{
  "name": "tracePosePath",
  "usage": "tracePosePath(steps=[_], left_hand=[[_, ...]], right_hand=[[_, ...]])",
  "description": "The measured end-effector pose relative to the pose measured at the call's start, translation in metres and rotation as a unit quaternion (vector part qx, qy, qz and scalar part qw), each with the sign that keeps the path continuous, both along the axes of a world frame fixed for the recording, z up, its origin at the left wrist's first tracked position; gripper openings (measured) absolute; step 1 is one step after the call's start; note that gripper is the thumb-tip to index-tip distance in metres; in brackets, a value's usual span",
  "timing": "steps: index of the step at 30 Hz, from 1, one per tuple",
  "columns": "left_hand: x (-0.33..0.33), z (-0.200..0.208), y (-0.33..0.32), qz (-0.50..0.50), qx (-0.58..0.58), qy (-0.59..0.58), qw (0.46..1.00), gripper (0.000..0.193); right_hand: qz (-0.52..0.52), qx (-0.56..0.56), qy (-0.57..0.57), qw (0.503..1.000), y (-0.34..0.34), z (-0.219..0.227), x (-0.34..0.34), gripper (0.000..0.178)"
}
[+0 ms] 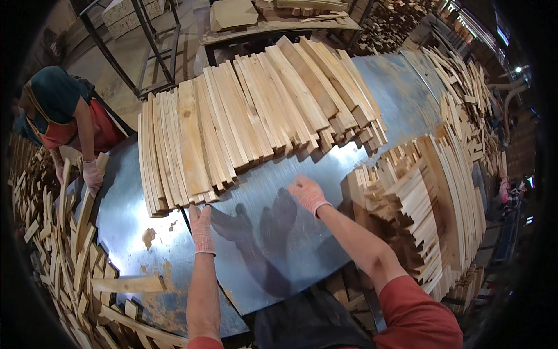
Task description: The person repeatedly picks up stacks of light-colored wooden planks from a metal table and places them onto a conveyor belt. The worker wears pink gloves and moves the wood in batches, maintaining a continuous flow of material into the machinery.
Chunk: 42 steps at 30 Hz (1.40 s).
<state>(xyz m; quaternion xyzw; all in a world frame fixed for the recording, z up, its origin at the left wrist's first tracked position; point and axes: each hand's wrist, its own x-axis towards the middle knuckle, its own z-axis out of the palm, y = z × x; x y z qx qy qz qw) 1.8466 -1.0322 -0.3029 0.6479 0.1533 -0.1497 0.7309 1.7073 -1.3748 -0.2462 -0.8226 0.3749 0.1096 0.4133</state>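
Observation:
A long row of pale wooden strips (250,110) lies side by side across the metal tabletop (302,244) in front of me. My left hand (202,231), in a light knitted glove, is at the near ends of the strips left of centre. Its fingers point away from me and look stretched out, with no strip visibly gripped. Above bare metal, short of the row's near edge, is my right hand (308,193), gloved too. Its fingers are curled in and nothing shows in them. Both hands reflect in the shiny surface.
Stacked strips (433,215) stand at my right. Loose wood pieces (75,256) heap up along the left side, and a single strip (128,284) lies on the near left tabletop. Another person's gloved hand (92,174) touches wood at far left. A wooden bench (279,28) stands beyond.

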Motion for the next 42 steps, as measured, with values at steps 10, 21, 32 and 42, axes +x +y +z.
tracePosePath(steps=[10, 21, 32, 42], left_hand=[[0.021, 0.007, -0.037, 0.109, 0.039, 0.011, 0.993, 0.049], [0.019, 0.033, -0.065, 0.016, 0.228, -0.008, 0.973, 0.068], [0.01, 0.013, -0.054, -0.03, 0.233, -0.007, 0.972, 0.103], [0.032, 0.022, -0.054, -0.07, 0.502, -0.041, 0.861, 0.102]], right_hand=[[-0.105, 0.018, 0.1, 0.989, -0.065, -0.03, 0.132, 0.055], [0.23, -0.283, 0.3, 0.882, -0.153, -0.207, 0.11, 0.032], [0.167, -0.322, 0.234, 0.902, -0.141, -0.172, 0.11, 0.033], [0.006, -0.184, 0.097, 0.978, -0.045, -0.041, 0.089, 0.047]])
